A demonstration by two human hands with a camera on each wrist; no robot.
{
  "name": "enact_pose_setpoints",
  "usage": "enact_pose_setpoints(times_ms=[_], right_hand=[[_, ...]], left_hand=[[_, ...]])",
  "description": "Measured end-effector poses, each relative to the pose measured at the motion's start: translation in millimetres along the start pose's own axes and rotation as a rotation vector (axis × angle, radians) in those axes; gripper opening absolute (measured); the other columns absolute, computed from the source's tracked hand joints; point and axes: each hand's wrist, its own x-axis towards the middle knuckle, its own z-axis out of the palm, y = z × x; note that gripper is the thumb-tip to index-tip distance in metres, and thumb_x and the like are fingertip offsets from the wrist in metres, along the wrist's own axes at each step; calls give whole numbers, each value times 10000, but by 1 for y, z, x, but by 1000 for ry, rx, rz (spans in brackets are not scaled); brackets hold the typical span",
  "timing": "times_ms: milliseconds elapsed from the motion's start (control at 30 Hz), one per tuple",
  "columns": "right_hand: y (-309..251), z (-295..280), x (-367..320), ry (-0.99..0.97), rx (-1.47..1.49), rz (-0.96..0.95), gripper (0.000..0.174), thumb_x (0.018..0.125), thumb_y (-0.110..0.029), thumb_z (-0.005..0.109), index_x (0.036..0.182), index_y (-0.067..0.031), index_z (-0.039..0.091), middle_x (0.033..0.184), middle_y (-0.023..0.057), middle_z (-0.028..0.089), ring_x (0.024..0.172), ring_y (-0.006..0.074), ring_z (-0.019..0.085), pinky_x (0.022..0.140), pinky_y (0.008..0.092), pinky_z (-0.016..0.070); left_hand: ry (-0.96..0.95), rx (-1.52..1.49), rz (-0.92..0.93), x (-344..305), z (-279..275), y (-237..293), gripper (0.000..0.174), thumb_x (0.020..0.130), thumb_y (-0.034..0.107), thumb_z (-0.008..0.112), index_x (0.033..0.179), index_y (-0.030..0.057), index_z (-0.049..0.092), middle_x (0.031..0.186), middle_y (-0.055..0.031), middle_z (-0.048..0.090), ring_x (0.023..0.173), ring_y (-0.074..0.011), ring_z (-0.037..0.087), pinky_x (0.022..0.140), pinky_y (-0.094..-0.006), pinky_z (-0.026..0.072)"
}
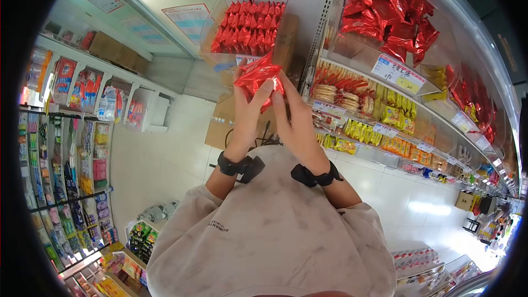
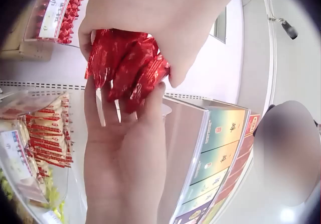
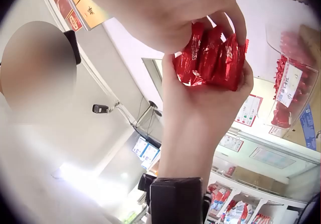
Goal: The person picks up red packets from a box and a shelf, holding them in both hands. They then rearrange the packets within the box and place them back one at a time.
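Note:
Several small red foil snack packets [image 1: 258, 80] are bunched side by side between my two hands, in front of my chest. My left hand [image 1: 247, 113] grips them from the left, its thumb lying over the near side. From the right, my right hand [image 1: 294, 115] grips the same bunch. The left wrist view shows the red packets [image 2: 128, 66] standing in a row, with fingers curled at both ends. Glossy crimped wrappers [image 3: 213, 58] show between the two hands in the right wrist view.
Just beyond my hands, a clear bin [image 1: 250, 27] holds neat rows of red packets. A larger heap of red packets [image 1: 385, 11] fills the upper right shelf, above tiers of yellow and orange snacks [image 1: 393, 115]. A cardboard box [image 1: 220, 124] stands below my hands. White shelving [image 1: 99, 88] runs along the left.

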Motion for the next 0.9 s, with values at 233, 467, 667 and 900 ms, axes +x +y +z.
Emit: enact_pose_setpoints(times_ms=[233, 467, 667, 900], right_hand=[[1, -6, 7, -115, -13, -204, 539, 997, -106, 553, 1470, 62, 355, 1560, 277, 305, 1441, 425, 353, 1153, 422, 345], [-24, -19, 6, -37, -57, -154, 499, 987, -174, 614, 1402, 42, 440, 1339, 258, 519, 1243, 401, 549, 1027, 429, 458], [-89, -95, 25, 2, -41, -210, 295, 976, -87, 597, 1260, -3, 596, 1162, 158, 661, 1061, 248, 667, 939, 357, 506], [-57, -198, 138, 259, -687, -197, 362, 995, -329, 567, 1223, -72, 680, 1301, 222, 622, 1281, 389, 531, 1089, 446, 413]], left_hand=[[-19, 20, -26, -3, -2, 7, 765, 956, 152, 653, 1566, 38, 207, 1411, -119, 498, 1269, -197, 521, 1056, -359, 447], [2, -245, -201, 1, -25, 3, 441, 969, 251, 604, 1342, 30, 524, 1295, -103, 615, 1202, -225, 592, 1046, -395, 465], [5, -296, -145, 6, -31, 8, 417, 989, 235, 595, 1335, 16, 519, 1291, -101, 618, 1209, -222, 595, 1062, -404, 460], [14, -259, -101, -2, -41, 2, 455, 978, 239, 625, 1366, 41, 497, 1332, -86, 589, 1236, -208, 570, 1062, -383, 457]])
